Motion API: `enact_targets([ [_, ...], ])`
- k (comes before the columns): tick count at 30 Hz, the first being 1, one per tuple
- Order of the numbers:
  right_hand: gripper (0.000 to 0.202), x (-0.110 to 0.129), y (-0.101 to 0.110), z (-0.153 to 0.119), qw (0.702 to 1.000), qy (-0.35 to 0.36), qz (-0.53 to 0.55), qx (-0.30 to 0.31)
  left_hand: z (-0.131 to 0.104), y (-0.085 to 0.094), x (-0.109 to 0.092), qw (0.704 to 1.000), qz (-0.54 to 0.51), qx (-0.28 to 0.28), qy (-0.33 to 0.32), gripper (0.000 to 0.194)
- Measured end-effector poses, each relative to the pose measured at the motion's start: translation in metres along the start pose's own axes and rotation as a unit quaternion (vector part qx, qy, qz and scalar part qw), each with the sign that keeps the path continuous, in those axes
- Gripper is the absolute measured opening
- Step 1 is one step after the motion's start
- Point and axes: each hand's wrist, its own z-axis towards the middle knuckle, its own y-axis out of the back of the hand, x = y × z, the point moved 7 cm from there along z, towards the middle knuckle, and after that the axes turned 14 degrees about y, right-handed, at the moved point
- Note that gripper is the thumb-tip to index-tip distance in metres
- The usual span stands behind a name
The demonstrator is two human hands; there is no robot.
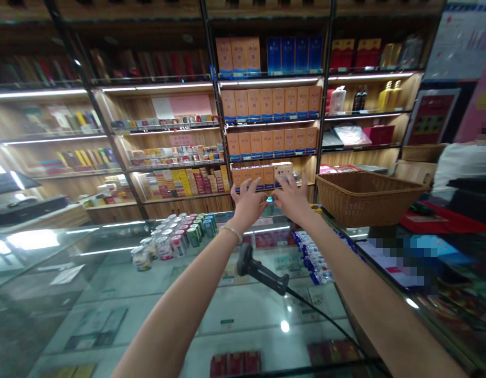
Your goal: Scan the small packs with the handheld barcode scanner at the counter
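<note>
Both my arms reach forward over a glass counter (223,304). A small teal-blue item (270,199) shows between my two hands, at the fingertips. My left hand (249,203) pinches at its left side, other fingers raised. On the other side my right hand (292,198) has thumb and finger close to the item, its remaining fingers spread upward. Below the hands a black barcode scanner (262,270) lies on the glass, its cable running to the lower right. Rows of small cans (176,236) stand left of my left hand. Blue and white packets (314,257) lie beside my right forearm.
A wicker basket (369,202) stands on the counter at the right, near a red mat (443,218) and a pixelated flat object. Shelves of orange boxes (272,105) line the wall behind. Part of a person in white (463,168) shows at the right edge.
</note>
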Motion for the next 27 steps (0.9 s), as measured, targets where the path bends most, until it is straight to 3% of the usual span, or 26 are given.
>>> enact_targets([
  [5,0.026,0.037,0.023,-0.002,0.999,0.04,0.01,0.001,-0.025,0.028,0.019,1.0,-0.003,-0.006,0.0,0.017],
  [12,0.025,0.082,0.028,-0.018,0.998,0.032,0.041,-0.032,-0.063,0.042,0.051,1.0,-0.016,-0.002,0.009,0.021],
  [17,0.025,0.111,0.016,-0.035,0.997,0.01,0.066,-0.046,-0.094,0.04,0.074,0.999,-0.019,-0.01,0.029,0.021],
  [22,0.025,0.134,0.005,-0.047,0.994,0.039,0.059,-0.084,-0.117,0.027,0.091,0.998,-0.043,-0.022,0.038,0.024],
  [27,0.021,0.146,-0.001,-0.054,0.989,0.062,0.032,-0.132,-0.133,0.023,0.098,0.992,-0.065,-0.109,-0.007,0.017],
])
